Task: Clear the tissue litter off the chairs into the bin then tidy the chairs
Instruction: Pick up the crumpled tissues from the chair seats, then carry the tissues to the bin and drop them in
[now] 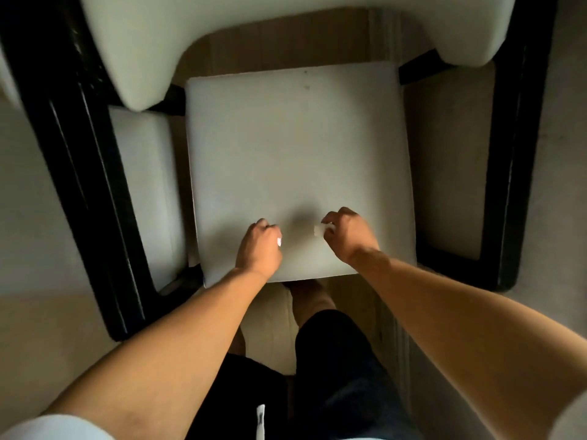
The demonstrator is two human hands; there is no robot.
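Observation:
I look straight down on a chair with a pale grey seat cushion (295,147), a pale backrest (254,30) and black armrests. Both hands hover over the seat's front edge. My left hand (259,247) is curled, with a small white scrap of tissue (279,242) showing at its fingers. My right hand (344,235) pinches a small white tissue piece (321,230) between its fingertips. A few tiny dark specks lie near the back of the seat. No bin is in view.
The black left armrest (82,173) and black right armrest (505,173) flank the seat, with pale side panels inside them. Brown floor shows behind the seat. My legs in black shorts (336,376) stand against the chair's front edge.

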